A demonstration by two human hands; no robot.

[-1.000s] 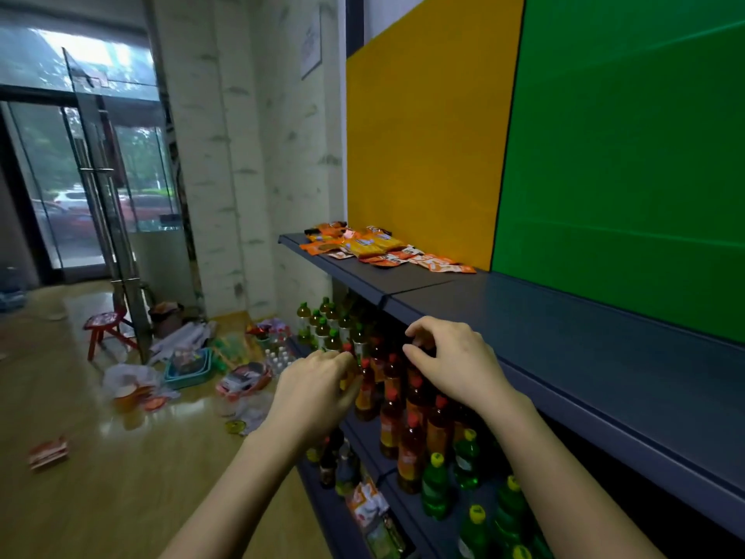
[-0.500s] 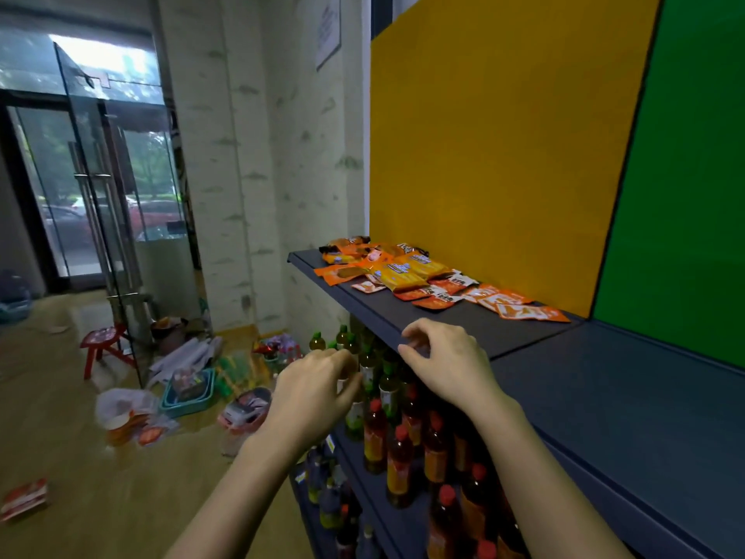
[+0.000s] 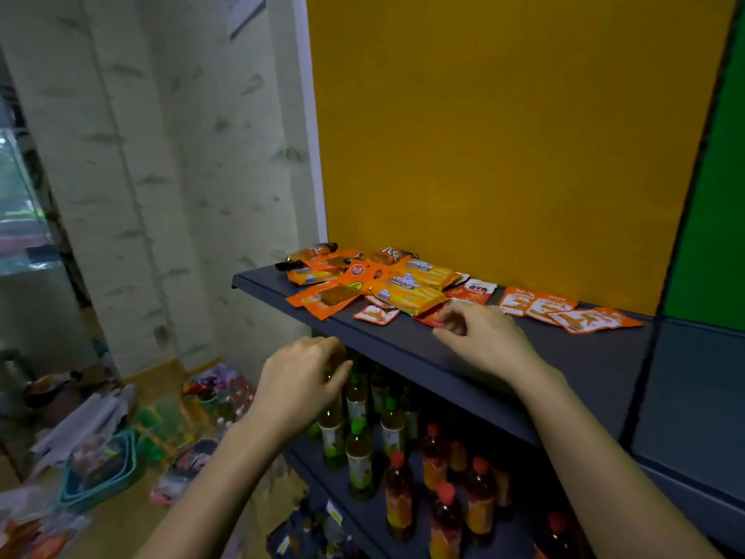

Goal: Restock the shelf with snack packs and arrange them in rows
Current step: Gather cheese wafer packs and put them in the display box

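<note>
Mid-frame, on the flat dark-blue shelf [image 3: 584, 357], glossy orange-and-yellow snack packs [image 3: 403, 288] lie jumbled; your right grip [image 3: 483, 340] curls just beside them, your left grip [image 3: 298, 381] lower, before capped plastic bottles [image 3: 358, 457]; whether either grasps anything is unclear.

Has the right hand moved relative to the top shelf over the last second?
Yes. Against the top shelf, the right hand travelled from its front edge toward the far end, reaching the snack packs.
</note>
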